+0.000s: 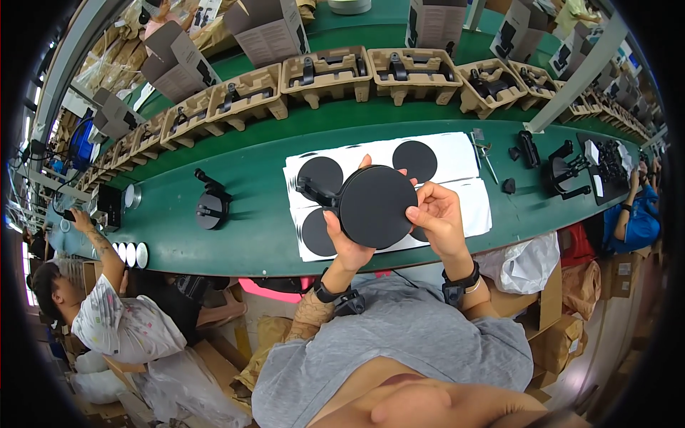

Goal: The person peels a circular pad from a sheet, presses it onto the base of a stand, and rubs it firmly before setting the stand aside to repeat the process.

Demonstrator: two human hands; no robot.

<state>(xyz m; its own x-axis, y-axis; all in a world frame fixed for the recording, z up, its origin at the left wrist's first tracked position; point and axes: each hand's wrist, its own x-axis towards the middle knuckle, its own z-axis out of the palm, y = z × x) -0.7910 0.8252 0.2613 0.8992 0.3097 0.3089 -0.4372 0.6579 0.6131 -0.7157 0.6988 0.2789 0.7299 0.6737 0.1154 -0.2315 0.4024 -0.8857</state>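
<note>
A black stand with a round base is tilted up in front of me, its flat black underside facing me. My left hand is closed around the base from the left and below, and the stand's short black arm sticks out past it. At the right edge, my right hand grips the rim, thumb on the flat face and fingers behind. Below lie white sheets with round black pads, partly hidden by my hands.
Another black stand stands left, a similar one right. A metal tool and small black parts lie beside the sheets. Cardboard trays with black parts line the far side. A co-worker is at left, another at right.
</note>
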